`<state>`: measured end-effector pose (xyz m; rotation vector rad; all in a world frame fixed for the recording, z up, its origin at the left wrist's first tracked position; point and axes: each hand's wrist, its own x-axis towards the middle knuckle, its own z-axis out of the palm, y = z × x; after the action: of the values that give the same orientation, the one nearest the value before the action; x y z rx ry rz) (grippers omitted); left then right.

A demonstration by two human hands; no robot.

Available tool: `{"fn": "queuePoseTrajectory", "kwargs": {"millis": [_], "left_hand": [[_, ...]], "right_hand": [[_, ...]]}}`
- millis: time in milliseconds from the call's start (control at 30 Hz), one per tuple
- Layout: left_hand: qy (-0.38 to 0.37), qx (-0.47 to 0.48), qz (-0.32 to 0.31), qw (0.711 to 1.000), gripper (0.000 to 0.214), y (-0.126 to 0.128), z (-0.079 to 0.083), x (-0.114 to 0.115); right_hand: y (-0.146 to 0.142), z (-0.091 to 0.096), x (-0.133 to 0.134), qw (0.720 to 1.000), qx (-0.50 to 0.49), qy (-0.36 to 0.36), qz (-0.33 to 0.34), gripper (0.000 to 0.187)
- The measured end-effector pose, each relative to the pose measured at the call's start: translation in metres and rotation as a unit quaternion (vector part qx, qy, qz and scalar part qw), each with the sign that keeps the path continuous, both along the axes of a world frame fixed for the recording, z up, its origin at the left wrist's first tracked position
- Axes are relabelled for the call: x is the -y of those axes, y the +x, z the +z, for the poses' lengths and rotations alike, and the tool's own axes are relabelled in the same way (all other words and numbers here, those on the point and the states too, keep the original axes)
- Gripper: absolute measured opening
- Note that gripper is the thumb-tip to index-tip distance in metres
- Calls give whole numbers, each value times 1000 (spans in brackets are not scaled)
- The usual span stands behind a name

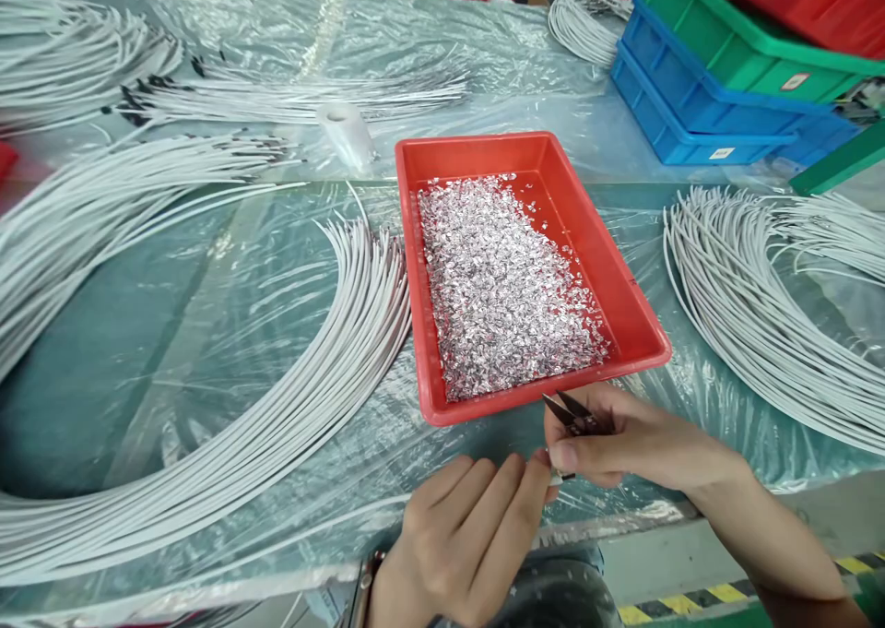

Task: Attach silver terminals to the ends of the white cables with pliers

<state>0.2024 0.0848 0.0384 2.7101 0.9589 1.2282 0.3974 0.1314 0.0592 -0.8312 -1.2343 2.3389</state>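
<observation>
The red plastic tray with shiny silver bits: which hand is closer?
Right. The right hand, holding a dark pointed tool, is by the near rim of the red plastic tray; the left hand is farther back from it.

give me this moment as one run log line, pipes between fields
left hand: pinching white cable | right hand: holding dark pointed tool, tips apart | beyond hands: red tray with silvery scraps

head view: close above table (228, 333), facing forward and down
</observation>
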Motion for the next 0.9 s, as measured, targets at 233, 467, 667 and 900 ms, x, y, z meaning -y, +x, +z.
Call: {"fn": "queuePoseTrajectory", "kwargs": {"millis": [233,467,667,900], "left_hand": [[-42,36,25,998,12,2,-5,2],[-184,144,28,972,18,-1,-4,5],[-328,162,15,931,15,-7,-1,12],[-380,220,-25,898,13,-6,-2,12]], "right_hand": [[-3,0,3,999,17,33,-12,19],[-9,11,12,970,67,196,-131,7],[-13,8,18,904,87,387,-158,14],[-17,2,19,811,90,540,-205,19]]}}
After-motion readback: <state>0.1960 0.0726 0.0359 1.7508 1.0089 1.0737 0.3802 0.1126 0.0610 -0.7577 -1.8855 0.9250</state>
